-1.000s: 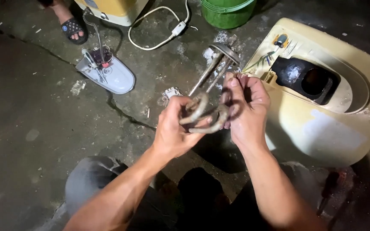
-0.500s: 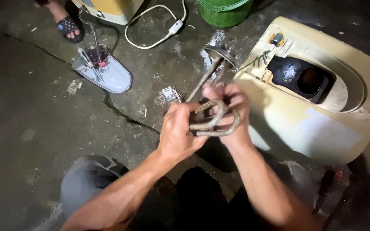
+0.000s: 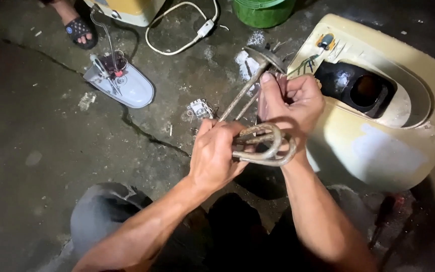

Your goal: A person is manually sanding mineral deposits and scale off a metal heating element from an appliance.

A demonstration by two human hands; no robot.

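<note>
The corroded heating element [image 3: 264,143] is hanging above the cracked concrete floor [image 3: 36,161], both hands closing on it: the left hand [image 3: 216,153] gripping its looped coil, the right hand [image 3: 292,103] clasping the straight rods. Just beside them a cream water-heater casing [image 3: 378,146] is lying open.

floor [image 3: 36,151] (cracked concrete) | cream casing [image 3: 378,146] | grey cover [image 3: 127,88] | green bucket [image 3: 263,10]

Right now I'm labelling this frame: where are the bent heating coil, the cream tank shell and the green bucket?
heating coil [image 3: 270,151], head view, on the looped end.
cream tank shell [image 3: 378,151], head view, on its side wall.
green bucket [image 3: 263,12], head view, on its wall.
</note>
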